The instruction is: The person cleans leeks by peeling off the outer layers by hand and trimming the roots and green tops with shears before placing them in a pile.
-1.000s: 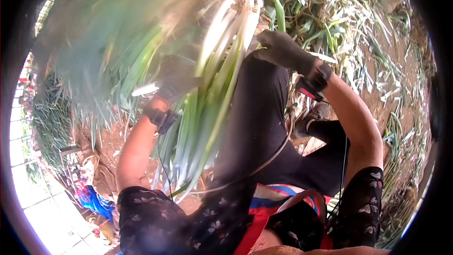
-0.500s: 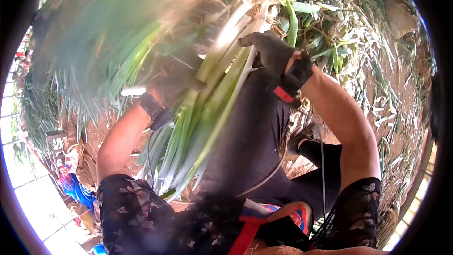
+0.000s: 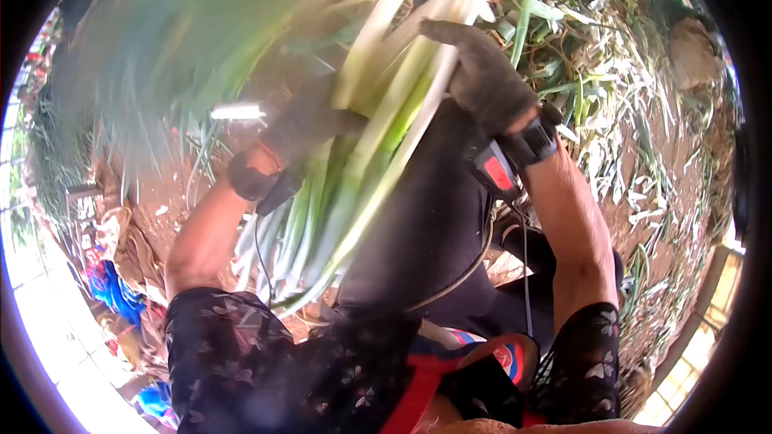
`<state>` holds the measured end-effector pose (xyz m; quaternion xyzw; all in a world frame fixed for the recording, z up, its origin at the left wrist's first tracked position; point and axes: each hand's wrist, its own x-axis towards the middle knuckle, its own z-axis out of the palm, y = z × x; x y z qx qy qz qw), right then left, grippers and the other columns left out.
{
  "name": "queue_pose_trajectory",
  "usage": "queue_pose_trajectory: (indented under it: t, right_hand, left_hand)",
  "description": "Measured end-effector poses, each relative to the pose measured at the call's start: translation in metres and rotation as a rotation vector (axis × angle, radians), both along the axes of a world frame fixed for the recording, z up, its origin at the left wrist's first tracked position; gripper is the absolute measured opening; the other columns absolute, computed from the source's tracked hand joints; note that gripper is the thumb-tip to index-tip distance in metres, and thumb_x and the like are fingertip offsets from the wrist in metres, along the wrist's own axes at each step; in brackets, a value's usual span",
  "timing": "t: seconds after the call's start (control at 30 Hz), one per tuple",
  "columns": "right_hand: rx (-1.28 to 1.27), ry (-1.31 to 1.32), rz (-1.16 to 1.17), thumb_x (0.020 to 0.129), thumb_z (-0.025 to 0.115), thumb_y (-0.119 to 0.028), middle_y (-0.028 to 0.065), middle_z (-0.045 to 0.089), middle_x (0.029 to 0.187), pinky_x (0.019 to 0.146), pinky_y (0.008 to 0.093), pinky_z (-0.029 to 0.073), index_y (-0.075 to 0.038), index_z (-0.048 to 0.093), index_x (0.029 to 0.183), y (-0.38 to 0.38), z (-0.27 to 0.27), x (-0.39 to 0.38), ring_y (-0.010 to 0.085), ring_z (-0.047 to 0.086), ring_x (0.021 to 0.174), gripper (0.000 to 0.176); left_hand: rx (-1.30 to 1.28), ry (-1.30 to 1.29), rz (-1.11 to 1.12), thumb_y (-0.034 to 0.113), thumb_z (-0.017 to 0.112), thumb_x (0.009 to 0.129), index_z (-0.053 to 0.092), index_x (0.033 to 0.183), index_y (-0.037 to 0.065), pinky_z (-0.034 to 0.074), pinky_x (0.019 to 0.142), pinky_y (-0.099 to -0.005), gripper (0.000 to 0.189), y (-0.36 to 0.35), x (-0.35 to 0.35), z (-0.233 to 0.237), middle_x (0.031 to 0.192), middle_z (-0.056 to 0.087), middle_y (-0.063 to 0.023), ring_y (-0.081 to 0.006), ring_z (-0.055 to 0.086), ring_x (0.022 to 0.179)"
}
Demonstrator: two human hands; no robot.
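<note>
A bundle of long leeks (image 3: 378, 137) lies slantwise over my dark-trousered left leg, with white root ends at the top and green leaves toward my lap. My left hand (image 3: 310, 120), in a dark glove, closes round the stalks from the left, its thumb across them. A short bright white object (image 3: 237, 112) shows beside that hand; what it is I cannot tell. Higher up on the right, my gloved right hand (image 3: 486, 72) grips the bundle near the white ends, one digit stretched over the stalks. Part of its fingers is hidden behind the leeks.
A blurred heap of green leaves (image 3: 185, 56) fills the upper left. Stripped leaves and trimmings (image 3: 603, 112) litter the soil on the right. Cords run from the devices on my wrists (image 3: 494, 169). Blue and brown cloth or bags (image 3: 121, 293) lie at the lower left.
My right hand has shifted slightly up and right. The left hand has moved a little right along the bundle, and the leeks' root ends have risen toward the top edge.
</note>
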<state>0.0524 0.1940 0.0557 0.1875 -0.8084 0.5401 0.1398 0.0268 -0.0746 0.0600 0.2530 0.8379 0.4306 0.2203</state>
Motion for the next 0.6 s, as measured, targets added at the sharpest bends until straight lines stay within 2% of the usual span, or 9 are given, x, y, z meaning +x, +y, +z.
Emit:
queue_pose_trajectory:
  t: [0.17,0.2,0.23,0.3,0.43,0.47,0.53,0.57,0.6]
  right_hand:
    - [0.14,0.125,-0.05,0.083,0.051,0.008,0.0234,0.061,0.122,0.103,0.0406,0.045,0.003,0.054,0.126,0.001,0.007,0.013,0.0352,0.059,0.114,0.044]
    - [0.471,0.135,-0.103,0.083,0.052,0.008,0.023,0.06,0.123,0.103,0.0419,0.045,0.002,0.054,0.127,0.012,0.013,0.019,0.0359,0.059,0.116,0.045]
    - [0.4,-0.03,-0.118,0.083,0.055,0.007,0.0221,0.061,0.123,0.103,0.0412,0.046,0.002,0.056,0.126,0.006,0.021,0.025,0.0347,0.058,0.117,0.043]
    - [0.198,-0.005,-0.106,0.084,0.059,0.006,0.0212,0.062,0.122,0.101,0.0393,0.047,0.002,0.056,0.125,0.004,0.014,0.032,0.0335,0.06,0.116,0.042]
    - [0.223,0.03,0.07,0.086,0.062,0.005,0.0209,0.064,0.114,0.092,0.0381,0.054,0.001,0.057,0.118,0.011,0.008,0.019,0.0314,0.065,0.105,0.032]
    - [0.609,0.416,-0.052,0.089,0.06,0.005,0.0194,0.064,0.112,0.089,0.038,0.055,0.002,0.055,0.115,0.015,0.007,0.02,0.0308,0.065,0.102,0.027]
    - [0.169,-0.087,0.073,0.088,0.057,-0.001,0.0215,0.06,0.12,0.096,0.044,0.051,0.005,0.047,0.127,0.026,-0.018,0.008,0.0347,0.061,0.107,0.041]
    - [-0.013,-0.188,0.088,0.087,0.058,-0.004,0.0232,0.058,0.123,0.099,0.0468,0.049,0.005,0.043,0.131,0.03,-0.024,0.008,0.0369,0.059,0.112,0.048]
    - [-0.193,-0.293,0.102,0.085,0.058,-0.007,0.0249,0.056,0.127,0.103,0.0496,0.046,0.006,0.039,0.136,0.025,-0.018,0.009,0.0391,0.056,0.117,0.055]
  left_hand:
    - [0.125,-0.199,0.002,0.018,0.073,0.077,0.061,0.119,-0.003,0.05,0.086,-0.039,0.049,0.009,0.023,0.017,0.096,0.069,-0.0177,-0.0247,0.065,0.091]
    - [0.058,-0.144,0.0,0.018,0.072,0.076,0.059,0.119,-0.003,0.05,0.084,-0.0396,0.05,0.006,0.023,0.004,0.1,0.067,-0.0197,-0.0271,0.065,0.091]
    - [-0.05,-0.099,-0.018,0.018,0.072,0.076,0.058,0.121,-0.002,0.05,0.084,-0.04,0.051,0.006,0.026,0.005,0.103,0.066,-0.0205,-0.0274,0.065,0.094]
    - [-0.271,-0.016,-0.051,0.019,0.072,0.075,0.056,0.123,-0.002,0.05,0.085,-0.0408,0.055,0.005,0.039,0.012,0.108,0.064,-0.0222,-0.028,0.064,0.099]
    - [-0.391,0.274,0.112,0.019,0.068,0.073,0.052,0.119,-0.006,0.052,0.085,-0.0455,0.055,0.023,0.08,0.01,0.114,0.054,-0.0264,-0.0389,0.06,0.1]
    - [-0.478,0.268,0.139,0.019,0.067,0.072,0.052,0.118,-0.007,0.053,0.085,-0.0465,0.054,0.034,0.085,0.016,0.116,0.052,-0.0262,-0.0414,0.059,0.097]
    - [-0.564,0.581,0.26,0.011,0.062,0.075,0.051,0.12,-0.009,0.052,0.085,-0.0501,0.051,0.048,0.111,0.008,0.12,0.05,-0.0271,-0.0406,0.058,0.098]
    - [-0.647,0.817,0.27,0.009,0.059,0.076,0.05,0.122,-0.01,0.051,0.085,-0.0512,0.05,0.052,0.121,0.007,0.12,0.049,-0.0278,-0.041,0.057,0.099]
    - [-0.679,0.832,0.287,0.007,0.059,0.077,0.051,0.122,-0.009,0.052,0.084,-0.0486,0.048,0.053,0.126,0.005,0.121,0.051,-0.0283,-0.0406,0.058,0.1]
